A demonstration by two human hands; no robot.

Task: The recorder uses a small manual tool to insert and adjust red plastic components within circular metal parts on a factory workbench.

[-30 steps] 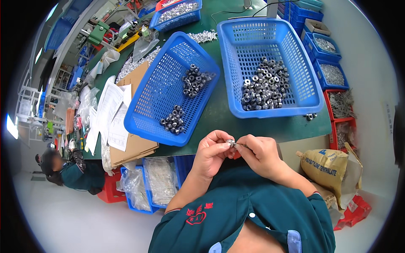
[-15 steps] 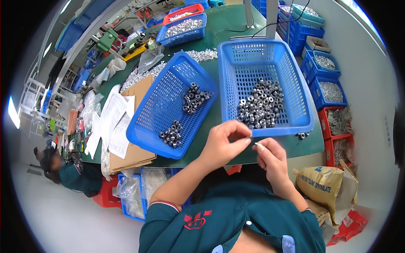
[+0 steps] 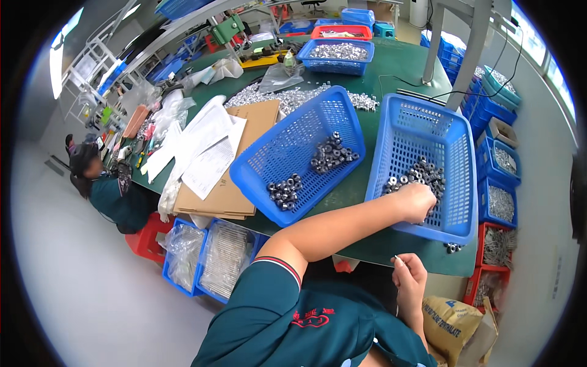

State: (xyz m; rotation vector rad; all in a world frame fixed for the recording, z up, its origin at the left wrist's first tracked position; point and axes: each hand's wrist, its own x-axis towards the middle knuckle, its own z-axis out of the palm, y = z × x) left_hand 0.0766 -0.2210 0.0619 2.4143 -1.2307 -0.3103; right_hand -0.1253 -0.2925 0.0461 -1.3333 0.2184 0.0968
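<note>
My left hand [image 3: 417, 203] reaches into the right-hand blue basket [image 3: 469, 229], over a pile of small metal rings [image 3: 431, 174]. Its fingers are curled, and the fingertips and whatever they hold are hidden. In front of the table edge, my right hand [image 3: 411, 276] is closed in a pinch on a small thin white-tipped piece [image 3: 396, 257]. To the left, a second blue basket [image 3: 251, 177] sits at an angle with two groups of similar metal rings [image 3: 285, 192] in it.
A few loose rings [image 3: 452, 248] lie by the basket's near right corner. Cardboard sheets [image 3: 260, 116] and papers [image 3: 211, 159] are to the left. Shiny small parts [image 3: 257, 95] spread behind. Stacked crates [image 3: 498, 183] stand at right; a person [image 3: 113, 189] is at far left.
My left hand has moved away from my right hand, forward and right into the right-hand basket. My right hand has dropped lower, still pinching the small piece. The view has shifted.
</note>
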